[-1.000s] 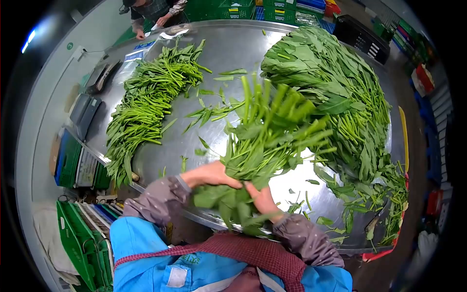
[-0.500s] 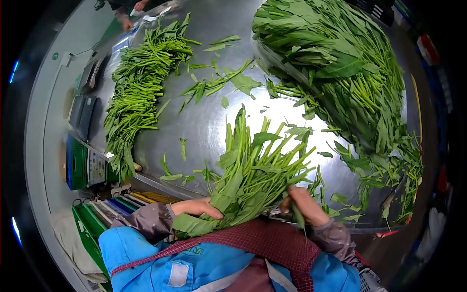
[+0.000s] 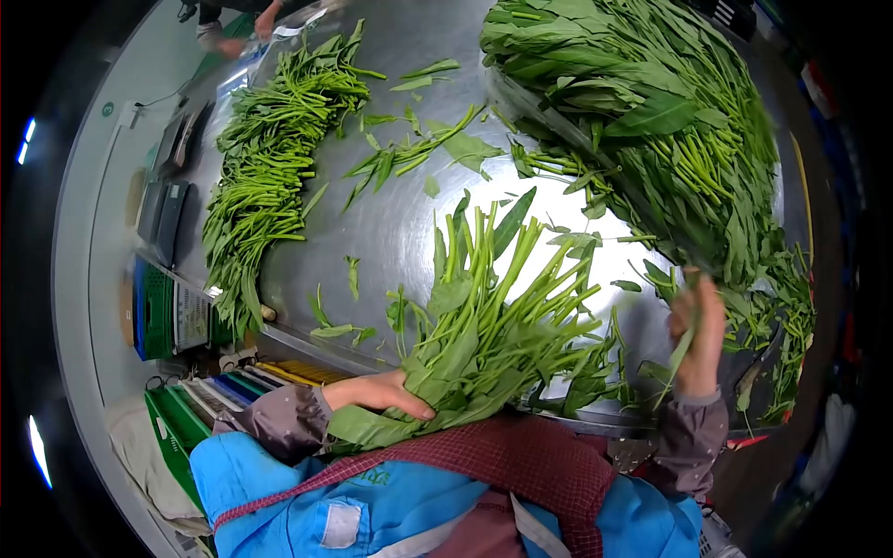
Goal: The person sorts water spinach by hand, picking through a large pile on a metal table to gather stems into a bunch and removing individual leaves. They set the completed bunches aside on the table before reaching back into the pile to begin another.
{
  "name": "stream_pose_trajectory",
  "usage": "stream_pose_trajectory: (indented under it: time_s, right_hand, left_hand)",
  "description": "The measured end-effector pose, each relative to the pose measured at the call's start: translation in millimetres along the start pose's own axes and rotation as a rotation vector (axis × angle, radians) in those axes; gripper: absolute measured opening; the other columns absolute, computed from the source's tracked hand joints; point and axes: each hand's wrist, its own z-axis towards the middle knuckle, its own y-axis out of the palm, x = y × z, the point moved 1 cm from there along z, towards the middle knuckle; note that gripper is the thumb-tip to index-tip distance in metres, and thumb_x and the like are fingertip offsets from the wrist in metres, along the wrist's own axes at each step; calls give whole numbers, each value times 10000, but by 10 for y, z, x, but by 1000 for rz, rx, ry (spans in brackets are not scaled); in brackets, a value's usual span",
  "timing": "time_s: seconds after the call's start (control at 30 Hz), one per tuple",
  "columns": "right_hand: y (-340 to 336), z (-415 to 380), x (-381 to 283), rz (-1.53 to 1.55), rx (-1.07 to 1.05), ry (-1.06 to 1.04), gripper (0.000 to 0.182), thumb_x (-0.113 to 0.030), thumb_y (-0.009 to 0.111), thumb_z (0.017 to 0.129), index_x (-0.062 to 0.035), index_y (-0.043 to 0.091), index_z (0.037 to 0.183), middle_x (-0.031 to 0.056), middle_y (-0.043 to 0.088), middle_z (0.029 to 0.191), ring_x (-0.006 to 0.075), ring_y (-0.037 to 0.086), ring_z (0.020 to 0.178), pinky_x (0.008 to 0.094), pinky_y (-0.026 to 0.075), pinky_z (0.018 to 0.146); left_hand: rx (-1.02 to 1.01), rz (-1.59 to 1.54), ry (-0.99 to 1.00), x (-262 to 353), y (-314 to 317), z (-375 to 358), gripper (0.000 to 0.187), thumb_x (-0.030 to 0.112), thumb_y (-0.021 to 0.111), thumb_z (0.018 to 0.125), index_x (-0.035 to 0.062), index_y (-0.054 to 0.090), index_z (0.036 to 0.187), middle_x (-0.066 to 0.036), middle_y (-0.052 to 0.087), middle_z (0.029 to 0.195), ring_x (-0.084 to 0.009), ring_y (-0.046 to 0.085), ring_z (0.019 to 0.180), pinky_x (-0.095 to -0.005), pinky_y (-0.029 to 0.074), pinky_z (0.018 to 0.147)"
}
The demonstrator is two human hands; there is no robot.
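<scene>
A loose bunch of leafy greens with long hollow-looking stems, like water spinach (image 3: 484, 316), leans against my apron at the table's near edge. My left hand (image 3: 381, 394) is closed round its leafy lower left side, thumb on top, with the stem ends fanning up and away. Off to the right, my right hand (image 3: 699, 325) is slightly blurred beside the big heap of greens (image 3: 707, 177). A long green leaf (image 3: 683, 355) hangs from its closed fingers.
On the left of the metal table (image 3: 372, 251) lies a row of bundled greens (image 3: 265, 177). Stray leaves (image 3: 419, 153) are scattered about. Dark devices (image 3: 166, 223) and crates (image 3: 153, 307) line the left edge. Another person's hands (image 3: 265, 20) show at the far left.
My right hand has moved from the bunch rightward and up to the heap, carrying a leaf. My left hand stays on the bunch. The other person's hands have shifted a little.
</scene>
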Motion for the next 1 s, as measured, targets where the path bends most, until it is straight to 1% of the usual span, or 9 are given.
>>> stream_pose_trajectory:
  time_s: [0.17,0.27,0.37,0.43,0.63,0.7,0.77,0.9,1.0]
  right_hand:
    - [656,-420,754,-1134,-630,-394,219,-168,499,795,19,565,888,-22,474,535,91,417,439,226,304,414]
    - [532,-106,849,-904,-280,-304,195,-166,515,782,30,518,777,108,505,572,192,468,453,354,411,471]
    - [265,224,275,-319,100,-177,67,-135,474,807,-101,466,750,-58,403,589,26,374,516,166,281,426]
    - [242,165,169,-110,15,-264,84,-133,497,802,-60,507,844,-20,484,685,35,423,581,166,334,475]
    - [1175,-372,169,-1388,-556,-1152,460,-132,691,635,-35,512,1048,100,574,860,271,553,859,323,470,691]
    - [1096,-237,333,-1344,-691,-1107,423,-142,674,659,-29,515,1034,85,577,837,252,562,838,343,466,700]
    - [959,-10,315,-856,-707,-529,299,-165,632,736,-39,517,982,78,573,775,186,576,779,328,477,648]
    - [537,254,-346,236,-298,-241,132,-198,544,837,-72,509,859,16,532,692,42,444,479,170,343,398]
    - [549,-88,-248,-63,-289,-336,121,-193,557,826,-78,519,834,-5,502,683,28,391,459,143,265,376]
  left_hand:
    - [11,170,-12,310,168,24,595,115,680,700,7,395,1211,-81,494,1144,-161,451,1031,-272,353,883]
    - [8,278,-15,406,206,-28,575,118,678,700,6,405,1194,-83,500,1130,-159,455,1015,-272,359,873]
    - [-3,288,-15,467,245,-47,563,115,674,701,3,409,1185,-86,504,1122,-156,458,1003,-270,364,865]
    - [-32,284,-3,498,262,-16,563,111,673,699,2,410,1184,-88,505,1120,-155,460,999,-268,366,862]
    - [-43,375,13,533,305,116,507,125,664,689,8,461,1139,-86,552,1041,-154,487,950,-260,376,834]
    - [-27,402,-65,472,277,123,505,140,667,689,6,468,1133,-90,558,1035,-157,492,945,-262,378,832]
    - [-23,398,-32,516,288,88,510,137,669,688,7,465,1137,-88,557,1037,-155,491,947,-263,378,833]
    - [-36,347,35,551,289,78,519,113,662,694,7,448,1155,-81,549,1051,-153,486,953,-260,376,843]
    - [-37,305,75,541,267,88,524,103,658,709,3,430,1170,-79,536,1074,-152,479,970,-260,373,856]
